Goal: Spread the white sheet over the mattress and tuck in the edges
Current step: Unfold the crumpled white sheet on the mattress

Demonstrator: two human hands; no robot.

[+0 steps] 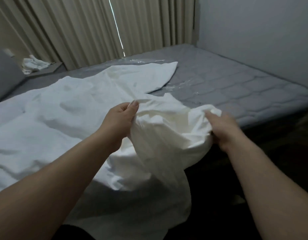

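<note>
The white sheet [66, 115] lies crumpled over the left and middle of the grey quilted mattress [236, 84]. One corner of it reaches toward the curtain, and a bunched part hangs over the near edge. My left hand [121, 118] pinches a raised fold of the sheet between thumb and fingers. My right hand [222, 129] grips the bunched sheet from the right, its fingertips buried in the cloth. The right half of the mattress is bare and partly covered by clear plastic film.
Beige pleated curtains [80, 32] hang behind the bed. A white wall [262, 32] runs along the mattress's far right side. A crumpled white cloth [34, 64] sits on a ledge at the back left. Dark floor [271, 153] lies to the right of the near edge.
</note>
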